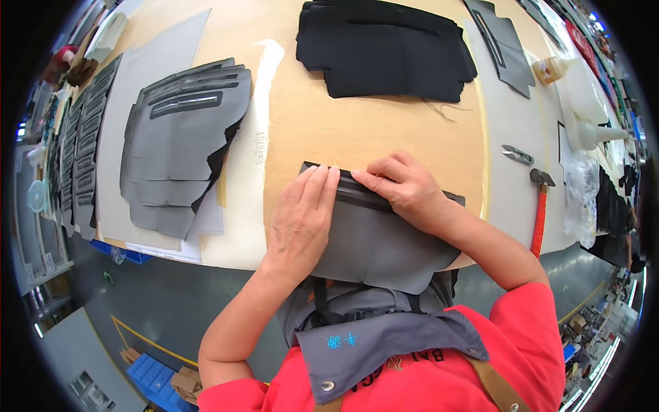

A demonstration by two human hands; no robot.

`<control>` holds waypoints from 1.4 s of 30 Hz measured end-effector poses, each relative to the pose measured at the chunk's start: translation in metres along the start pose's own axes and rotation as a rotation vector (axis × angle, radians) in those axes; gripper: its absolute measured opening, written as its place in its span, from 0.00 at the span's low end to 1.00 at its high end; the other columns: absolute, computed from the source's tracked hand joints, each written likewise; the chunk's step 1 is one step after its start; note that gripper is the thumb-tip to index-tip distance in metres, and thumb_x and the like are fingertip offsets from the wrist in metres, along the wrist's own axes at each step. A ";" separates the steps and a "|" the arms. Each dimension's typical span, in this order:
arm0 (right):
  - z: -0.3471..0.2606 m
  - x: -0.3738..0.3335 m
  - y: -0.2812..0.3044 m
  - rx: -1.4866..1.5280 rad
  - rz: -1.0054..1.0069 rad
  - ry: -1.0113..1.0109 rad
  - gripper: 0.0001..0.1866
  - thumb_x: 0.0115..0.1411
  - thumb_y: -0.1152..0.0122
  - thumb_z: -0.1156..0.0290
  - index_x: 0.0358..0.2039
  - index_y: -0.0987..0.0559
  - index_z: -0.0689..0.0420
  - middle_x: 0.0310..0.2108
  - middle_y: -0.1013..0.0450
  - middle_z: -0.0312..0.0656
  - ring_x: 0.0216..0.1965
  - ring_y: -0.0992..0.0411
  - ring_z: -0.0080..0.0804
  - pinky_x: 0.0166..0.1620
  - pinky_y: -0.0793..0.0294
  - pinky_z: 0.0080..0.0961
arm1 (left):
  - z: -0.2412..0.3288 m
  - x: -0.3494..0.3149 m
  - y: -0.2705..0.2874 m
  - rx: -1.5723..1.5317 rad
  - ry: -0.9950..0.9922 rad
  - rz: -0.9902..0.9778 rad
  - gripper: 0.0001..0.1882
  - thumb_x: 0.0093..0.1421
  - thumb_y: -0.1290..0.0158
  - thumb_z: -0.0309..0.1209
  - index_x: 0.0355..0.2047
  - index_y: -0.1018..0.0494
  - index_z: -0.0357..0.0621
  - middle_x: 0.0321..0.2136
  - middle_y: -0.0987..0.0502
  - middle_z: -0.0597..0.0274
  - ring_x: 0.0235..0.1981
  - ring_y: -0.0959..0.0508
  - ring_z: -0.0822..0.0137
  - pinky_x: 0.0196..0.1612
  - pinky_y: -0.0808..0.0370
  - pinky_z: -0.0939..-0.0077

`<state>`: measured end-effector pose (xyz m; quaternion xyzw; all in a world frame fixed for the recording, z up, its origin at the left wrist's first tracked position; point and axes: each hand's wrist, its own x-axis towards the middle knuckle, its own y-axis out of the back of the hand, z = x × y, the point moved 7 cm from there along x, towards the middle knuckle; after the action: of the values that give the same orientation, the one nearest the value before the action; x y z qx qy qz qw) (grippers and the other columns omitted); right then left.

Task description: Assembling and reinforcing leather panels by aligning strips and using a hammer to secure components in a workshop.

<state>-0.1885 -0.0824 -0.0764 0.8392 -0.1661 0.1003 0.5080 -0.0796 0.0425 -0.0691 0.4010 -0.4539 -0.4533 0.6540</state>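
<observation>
On a tan work table (309, 130) seen from above, a person in a red shirt and grey apron presses both hands onto a grey fabric panel (384, 250) at the table's near edge. Far left, narrow strips of grey cut pieces (86, 151) lie in rows, and beside them a stack of grey panels (182, 144) with slit openings rests on a grey sheet. The left hand (302, 220) lies flat on the panel, palm down, fingers straight and close together, fingertips touching the black strip (364, 196) that runs along the panel's far edge. The right hand (405, 185) rests on the same strip, fingers curled and bunched narrow, tips pressing down just beside those of the left hand. The strip's long axis runs left to right across the view, tilting slightly downward toward the right; the panel hangs from it toward the person, its lower edge over the table's rim. Behind the hands, a pile of black fabric pieces (384, 48) sits near the table's far side. To the right lie small metal snips (517, 154), then a hammer (539, 209) with a red handle, head pointing away from the person. A glue bottle (552, 69) lies farther back.
</observation>
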 end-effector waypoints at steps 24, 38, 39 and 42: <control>0.014 -0.021 0.019 0.144 0.047 -0.209 0.15 0.57 0.33 0.79 0.46 0.15 0.57 0.40 0.23 0.43 0.41 0.23 0.42 0.43 0.20 0.33 | 0.037 0.013 -0.009 0.053 -0.038 -0.043 0.30 0.54 0.46 0.16 0.61 0.27 0.35 0.55 0.27 0.48 0.62 0.27 0.50 0.64 0.28 0.59; 0.010 -0.036 0.021 0.029 0.066 -0.051 0.17 0.53 0.37 0.79 0.45 0.15 0.59 0.39 0.23 0.41 0.40 0.24 0.39 0.43 0.20 0.31 | 0.050 0.012 -0.016 0.010 -0.044 -0.047 0.29 0.57 0.47 0.17 0.62 0.27 0.37 0.56 0.29 0.48 0.61 0.27 0.49 0.62 0.24 0.61; 0.018 -0.039 0.022 0.116 0.096 -0.144 0.18 0.53 0.37 0.79 0.46 0.15 0.59 0.39 0.23 0.41 0.40 0.24 0.39 0.43 0.20 0.31 | 0.051 0.013 -0.017 -0.008 -0.055 -0.044 0.29 0.57 0.47 0.18 0.62 0.27 0.38 0.56 0.28 0.49 0.61 0.27 0.50 0.62 0.24 0.62; 0.011 -0.041 0.022 0.035 0.070 -0.045 0.18 0.54 0.37 0.79 0.46 0.15 0.60 0.39 0.23 0.40 0.40 0.25 0.38 0.43 0.20 0.31 | 0.052 0.010 -0.015 -0.022 -0.063 -0.051 0.29 0.57 0.46 0.18 0.62 0.28 0.37 0.55 0.27 0.50 0.60 0.26 0.52 0.62 0.24 0.64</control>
<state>-0.2347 -0.0941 -0.0769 0.8437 -0.2047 0.1021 0.4856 -0.1313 0.0227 -0.0672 0.3906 -0.4588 -0.4875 0.6319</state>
